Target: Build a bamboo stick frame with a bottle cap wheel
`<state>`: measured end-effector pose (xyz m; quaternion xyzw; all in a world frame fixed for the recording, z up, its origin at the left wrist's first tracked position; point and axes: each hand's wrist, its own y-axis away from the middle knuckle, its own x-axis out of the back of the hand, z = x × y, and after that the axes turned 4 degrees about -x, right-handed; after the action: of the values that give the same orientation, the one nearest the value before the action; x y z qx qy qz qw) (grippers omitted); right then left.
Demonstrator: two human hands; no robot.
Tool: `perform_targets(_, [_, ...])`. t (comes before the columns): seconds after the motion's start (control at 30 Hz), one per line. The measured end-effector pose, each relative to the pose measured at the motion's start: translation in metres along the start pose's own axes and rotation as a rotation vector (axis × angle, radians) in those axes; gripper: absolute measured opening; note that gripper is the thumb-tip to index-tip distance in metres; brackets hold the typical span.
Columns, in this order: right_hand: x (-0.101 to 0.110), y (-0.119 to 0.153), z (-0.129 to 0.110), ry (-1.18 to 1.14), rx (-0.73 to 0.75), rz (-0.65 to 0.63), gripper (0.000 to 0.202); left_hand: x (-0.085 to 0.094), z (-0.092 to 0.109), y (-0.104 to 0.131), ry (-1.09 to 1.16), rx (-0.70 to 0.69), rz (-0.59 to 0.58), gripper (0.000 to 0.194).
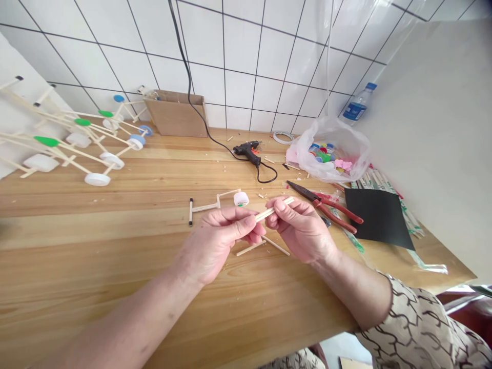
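Note:
Short pale wooden sticks [266, 213], side by side, are held between my two hands above the table. My left hand [225, 236] pinches their left end with thumb and fingers. At the right end, my right hand [298, 223] has its thumb and fingers closed on the same sticks. Below them on the table lie a loose stick [250, 248] and another stick [277, 246]. Just beyond my left hand sits a small stick frame [205, 207] with a white cap [241, 199] at its right end.
Stick frames with bottle caps [111, 160] stand at the left. Behind are a cardboard box [177, 115], a black glue gun [251, 152] with its cord, and a tape roll [283, 137]. Rightward are pliers [326, 205], a bag of caps [328, 154], black sheet [378, 218] and bottle [357, 106].

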<state>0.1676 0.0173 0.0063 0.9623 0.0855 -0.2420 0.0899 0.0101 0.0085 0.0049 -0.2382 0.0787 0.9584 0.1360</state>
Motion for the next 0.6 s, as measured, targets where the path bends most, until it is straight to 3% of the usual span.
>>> perform_targets(0.3, [-0.0007, -0.0012, -0.0016, 0.059, 0.040, 0.028, 0.019, 0.0052, -0.0008, -0.0012, -0.071, -0.008, -0.030, 0.005])
perform_targets(0.6, [0.0059, -0.0039, 0.0027, 0.146, 0.088, -0.024, 0.013, 0.0062, 0.0046, -0.0019, -0.298, -0.010, -0.053, 0.015])
